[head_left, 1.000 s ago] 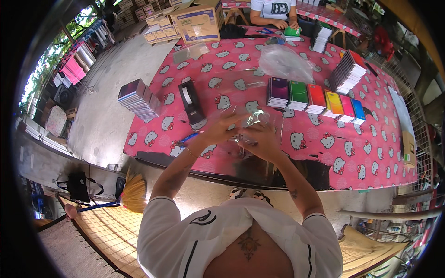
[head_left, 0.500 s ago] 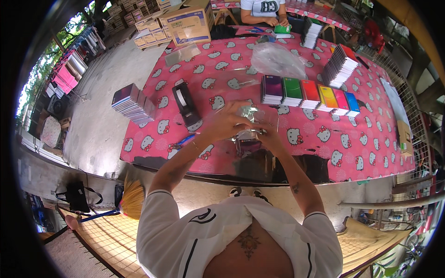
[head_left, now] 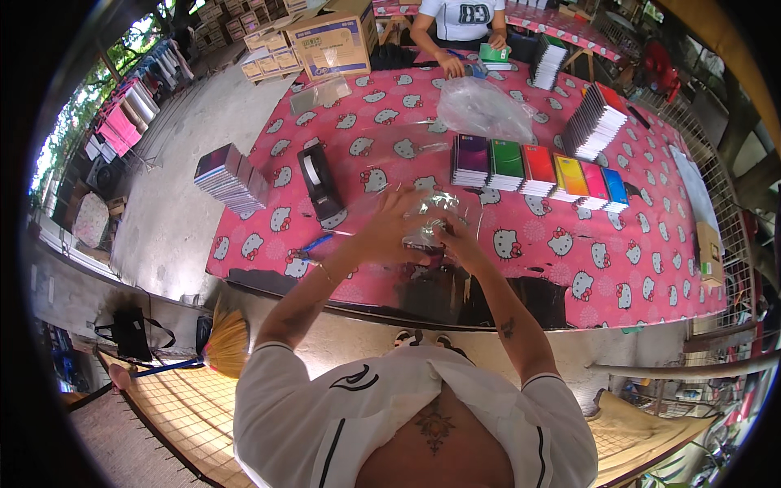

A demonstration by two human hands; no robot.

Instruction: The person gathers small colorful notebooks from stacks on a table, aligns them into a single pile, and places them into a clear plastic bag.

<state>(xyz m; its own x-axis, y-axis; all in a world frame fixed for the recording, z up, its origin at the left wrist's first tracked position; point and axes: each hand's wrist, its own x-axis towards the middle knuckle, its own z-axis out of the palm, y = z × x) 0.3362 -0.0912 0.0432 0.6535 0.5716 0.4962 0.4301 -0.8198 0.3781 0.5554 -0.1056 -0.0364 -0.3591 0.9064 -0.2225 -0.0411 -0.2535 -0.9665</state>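
Close to the table's near edge, clear plastic wrap (head_left: 443,203) shines with reflections around a small dark purple bundle (head_left: 433,254), mostly hidden by my hands. My left hand (head_left: 392,229) grips its left side, with the fingers over the top and the thumb lower down. From the right, my right hand (head_left: 460,246) has its fingers curled on the plastic. A black tape dispenser (head_left: 320,183) stands left of my left hand, and a blue pen-like tool (head_left: 316,244) lies nearer to my wrist. Beyond my right hand, small notebooks (head_left: 522,169) stand in a row of coloured stacks.
A tall notebook stack (head_left: 595,122) and a crumpled plastic bag (head_left: 486,110) lie farther back on the pink table (head_left: 634,268). Another stack (head_left: 231,179) sits at the left edge. Across the table, a person (head_left: 464,32) handles a green notebook. A carton (head_left: 332,45) stands behind.
My left hand has come down lower around the bundle's side, and my right hand has shifted slightly. The person across has moved one hand away from the green notebook to the tabletop.
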